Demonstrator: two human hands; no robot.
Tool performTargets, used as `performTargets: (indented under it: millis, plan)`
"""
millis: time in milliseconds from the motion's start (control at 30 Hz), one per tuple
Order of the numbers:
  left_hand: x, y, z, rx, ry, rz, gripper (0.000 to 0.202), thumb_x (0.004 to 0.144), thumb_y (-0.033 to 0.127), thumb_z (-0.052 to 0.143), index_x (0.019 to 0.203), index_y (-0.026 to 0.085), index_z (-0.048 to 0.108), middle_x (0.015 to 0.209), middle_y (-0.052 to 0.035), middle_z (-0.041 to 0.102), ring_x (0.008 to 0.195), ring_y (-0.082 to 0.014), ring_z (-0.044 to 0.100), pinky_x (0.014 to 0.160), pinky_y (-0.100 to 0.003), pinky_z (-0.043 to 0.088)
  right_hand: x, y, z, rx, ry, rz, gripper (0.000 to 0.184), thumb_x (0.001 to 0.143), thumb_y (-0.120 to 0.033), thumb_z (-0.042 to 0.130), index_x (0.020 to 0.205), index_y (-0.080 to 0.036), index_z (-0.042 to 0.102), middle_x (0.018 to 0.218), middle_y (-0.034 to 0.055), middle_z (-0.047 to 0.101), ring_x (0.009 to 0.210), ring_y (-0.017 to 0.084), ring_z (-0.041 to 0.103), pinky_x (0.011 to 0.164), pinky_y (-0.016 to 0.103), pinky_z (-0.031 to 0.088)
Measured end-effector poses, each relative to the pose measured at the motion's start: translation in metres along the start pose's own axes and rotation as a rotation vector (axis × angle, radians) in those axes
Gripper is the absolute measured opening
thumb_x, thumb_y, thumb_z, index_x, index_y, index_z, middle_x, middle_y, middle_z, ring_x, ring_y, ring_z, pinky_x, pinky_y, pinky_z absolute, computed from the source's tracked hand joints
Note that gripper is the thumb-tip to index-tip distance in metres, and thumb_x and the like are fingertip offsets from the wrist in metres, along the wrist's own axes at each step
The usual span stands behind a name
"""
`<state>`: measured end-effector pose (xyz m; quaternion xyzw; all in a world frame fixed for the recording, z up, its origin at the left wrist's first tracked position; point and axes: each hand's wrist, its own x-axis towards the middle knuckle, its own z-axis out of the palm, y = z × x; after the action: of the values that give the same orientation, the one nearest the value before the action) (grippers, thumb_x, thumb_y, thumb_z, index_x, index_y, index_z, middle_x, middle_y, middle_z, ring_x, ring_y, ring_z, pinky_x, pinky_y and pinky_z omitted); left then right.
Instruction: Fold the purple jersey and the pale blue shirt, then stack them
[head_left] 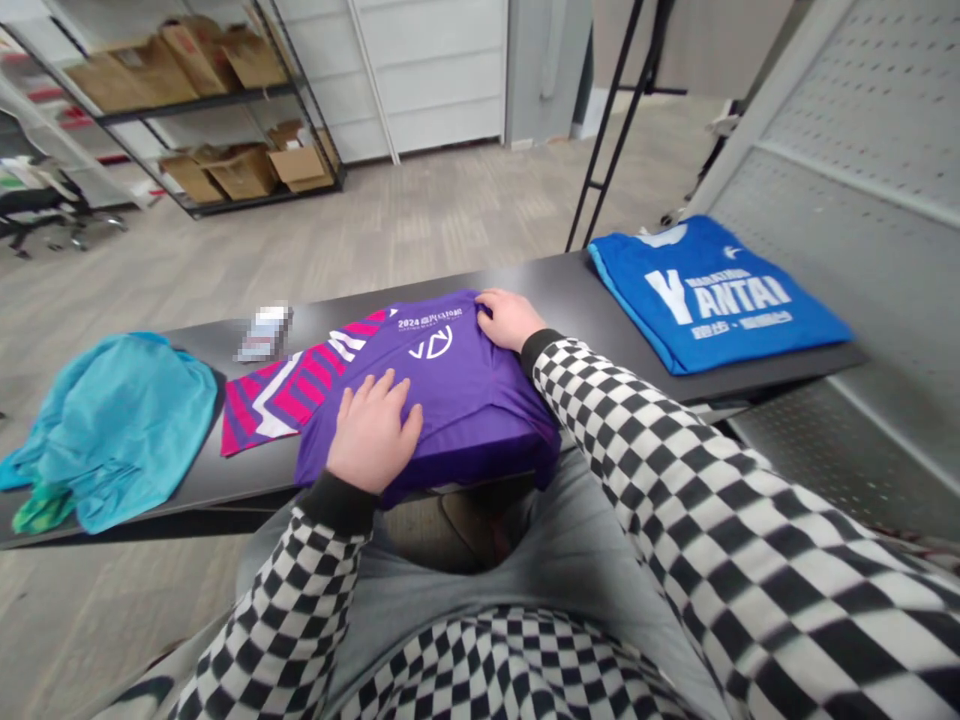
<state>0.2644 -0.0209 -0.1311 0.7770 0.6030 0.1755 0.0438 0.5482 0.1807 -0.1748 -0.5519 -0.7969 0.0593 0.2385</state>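
Bright, even light. Soft sheen on tabletop (551, 285), 1 o'clock. Shelf (210, 103) at 10 blurry. Pixelated patch (264, 332) at 9. Purple shirt (480, 375) fine print soft. Wide-angle stretch on sleeve (750, 510), 4 o'clock.

Left hand (375, 430): palm down, laid flat, fingers spread and pointing forward, thumb out to the right. Left arm (289, 590) reaches short, close to the body. Right hand (510, 318): further forward, back up, fingers bent and pointing left, thumb tucked in near them; from where I'm standing, can't tell if it's pinching. Right arm (675, 450) stretched long, angled forward and inward. Hands well apart, both wrists covered by cuffs (341, 505).
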Motion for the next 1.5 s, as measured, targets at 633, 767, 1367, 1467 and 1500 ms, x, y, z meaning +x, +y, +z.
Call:
performTargets:
  millis: [633,767,1367,1467,1500]
  plan:
    - [-0.046,0.161,0.143,-1.048,-0.259,-0.294,0.039,0.104,0.053,0.073,0.088,0.019,0.079,0.073,-0.0028,0.071,0.063,-0.0167,0.056,0.061,-0.032,0.035,0.001,0.003,0.005,-0.006,0.028,-0.025,0.043,0.105,-0.027,0.055,0.137,-0.017,0.082,0.148,0.0168,0.078,0.140,0.038,0.071,0.128,0.055,0.053]
    - [-0.052,0.148,0.140,-1.034,-0.230,-0.210,0.035,0.108,0.038,0.061,0.080,0.021,0.072,0.070,-0.0006,0.066,0.064,-0.0164,0.054,0.066,-0.032,0.038,0.002,0.006,0.008,0.002,0.043,-0.029,0.042,0.103,-0.029,0.056,0.135,-0.018,0.082,0.146,0.0171,0.079,0.137,0.039,0.072,0.127,0.057,0.054]
    - [-0.044,0.159,0.143,-1.048,-0.185,-0.461,0.054,0.098,0.061,0.072,0.062,0.022,0.060,0.056,0.0031,0.050,0.059,-0.0138,0.041,0.057,-0.032,0.025,0.006,0.012,0.013,0.005,0.024,-0.026,0.043,0.109,-0.038,0.054,0.137,-0.018,0.080,0.146,0.0178,0.078,0.139,0.038,0.070,0.129,0.058,0.052]
    - [-0.049,0.156,0.144,-1.082,-0.122,-0.466,0.041,0.096,0.043,0.068,0.063,0.022,0.056,0.056,0.0050,0.045,0.060,-0.0129,0.041,0.058,-0.030,0.027,0.006,0.013,0.014,0.010,0.026,-0.020,0.043,0.109,-0.038,0.055,0.138,-0.018,0.080,0.147,0.0169,0.078,0.139,0.038,0.070,0.129,0.058,0.052]
    - [-0.051,0.155,0.143,-1.099,-0.107,-0.466,0.038,0.094,0.040,0.067,0.063,0.022,0.054,0.057,0.0055,0.043,0.060,-0.0127,0.040,0.058,-0.030,0.027,0.006,0.012,0.013,0.013,0.029,-0.020,0.042,0.109,-0.037,0.055,0.138,-0.019,0.080,0.146,0.0164,0.078,0.138,0.037,0.071,0.128,0.058,0.052]
